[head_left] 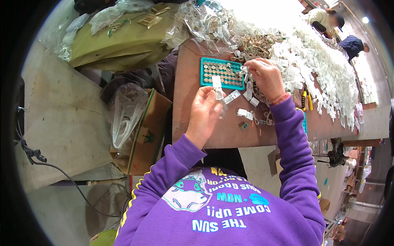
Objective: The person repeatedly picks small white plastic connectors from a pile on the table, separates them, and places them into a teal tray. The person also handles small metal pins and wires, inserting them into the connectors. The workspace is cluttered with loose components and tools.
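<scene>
My left hand (204, 112) is raised over the brown table (213, 135) and pinches a small white tag with a clear packet (217, 87) between thumb and fingers. My right hand (266, 76) hovers just right of a teal tray (222, 73) filled with rows of small round metal pieces, its fingertips closed on a small white piece (245, 69). A few small white packets (245, 104) lie on the table between the two hands. Both arms wear purple sleeves.
A long heap of white packets (324, 69) runs along the table's right side, with clear plastic bags (205, 20) at the far end. Yellow-handled pliers (305, 100) lie right of my right wrist. A cardboard box with a plastic bag (135, 123) stands left of the table. Other people work at the far right.
</scene>
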The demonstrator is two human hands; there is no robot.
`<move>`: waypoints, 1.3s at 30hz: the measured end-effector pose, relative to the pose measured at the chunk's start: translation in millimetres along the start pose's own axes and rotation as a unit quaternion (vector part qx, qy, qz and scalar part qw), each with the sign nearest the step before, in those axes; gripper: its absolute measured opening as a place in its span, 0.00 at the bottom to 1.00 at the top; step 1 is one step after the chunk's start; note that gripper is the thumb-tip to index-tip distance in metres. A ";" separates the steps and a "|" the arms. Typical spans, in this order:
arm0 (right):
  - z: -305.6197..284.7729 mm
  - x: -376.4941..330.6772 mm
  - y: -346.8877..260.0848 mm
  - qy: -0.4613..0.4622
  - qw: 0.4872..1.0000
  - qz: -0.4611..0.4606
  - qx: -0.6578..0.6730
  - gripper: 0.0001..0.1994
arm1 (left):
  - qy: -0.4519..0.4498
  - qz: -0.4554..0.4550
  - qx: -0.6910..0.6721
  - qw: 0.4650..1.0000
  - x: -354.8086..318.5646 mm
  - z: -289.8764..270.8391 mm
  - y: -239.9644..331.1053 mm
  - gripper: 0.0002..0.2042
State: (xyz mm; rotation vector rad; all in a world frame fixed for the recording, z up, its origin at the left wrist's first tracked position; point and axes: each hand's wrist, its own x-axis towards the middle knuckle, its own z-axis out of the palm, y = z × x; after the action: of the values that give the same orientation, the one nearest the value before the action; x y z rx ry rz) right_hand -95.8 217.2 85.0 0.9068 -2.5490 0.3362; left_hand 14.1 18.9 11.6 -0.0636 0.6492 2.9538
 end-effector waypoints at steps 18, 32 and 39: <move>41.3 1.2 6.9 -0.053 0.994 0.083 0.041 0.03 | -0.020 -0.006 -0.020 1.000 1.7 -3.5 1.4 0.06; 54.1 35.0 -9.2 -0.087 0.980 0.155 0.090 0.05 | 0.023 0.009 -0.026 0.999 4.5 -0.4 -1.5 0.07; 51.7 40.2 -9.3 -0.092 0.984 0.149 0.046 0.07 | 0.017 -0.006 -0.033 0.999 4.4 -1.1 0.0 0.07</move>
State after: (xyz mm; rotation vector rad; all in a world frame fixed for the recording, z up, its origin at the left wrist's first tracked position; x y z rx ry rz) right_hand -133.5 169.8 58.3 0.6103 -2.8671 0.4801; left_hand 9.8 18.8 10.3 -0.1234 0.5519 2.9683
